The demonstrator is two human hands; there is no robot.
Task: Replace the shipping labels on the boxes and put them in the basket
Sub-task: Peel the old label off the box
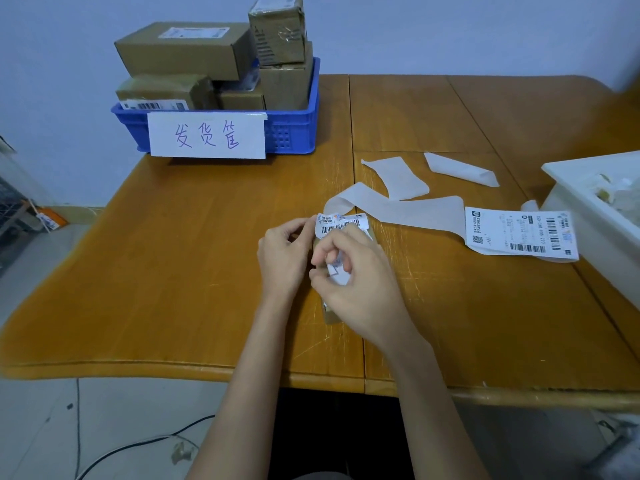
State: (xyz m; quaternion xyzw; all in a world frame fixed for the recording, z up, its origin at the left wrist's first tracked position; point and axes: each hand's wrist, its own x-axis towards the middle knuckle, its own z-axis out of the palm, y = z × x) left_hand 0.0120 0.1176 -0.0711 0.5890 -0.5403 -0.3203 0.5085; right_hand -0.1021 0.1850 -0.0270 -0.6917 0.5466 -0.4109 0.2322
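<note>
Left hand: the left hand [282, 251] sits at mid-table with fingers curled, pinching the left edge of the shipping label [341, 223] and steadying the small box [330, 315] under it.
Right hand: the right hand [356, 275] has fingers bent tight, pinching a crumpled bit of white label paper above the box top.
Small box: on the wooden table [173, 271], under both hands; its long axis runs away from the person, near end toward the table's front edge.
Shipping label: partly lifted at the box's far end, barcode side up, its long edge running left to right.
Label strip: a printed label on a backing strip [519, 232] lies right of the hands, the bare strip curling toward the box.
Basket: the blue basket [298, 129] stands at the far left, stacked with cardboard boxes [183, 50], a handwritten sign taped on its front.
Hidden: most of the box is covered by the hands; only a near corner and slivers show. A white bin [595, 202] is cut off at the right edge.
</note>
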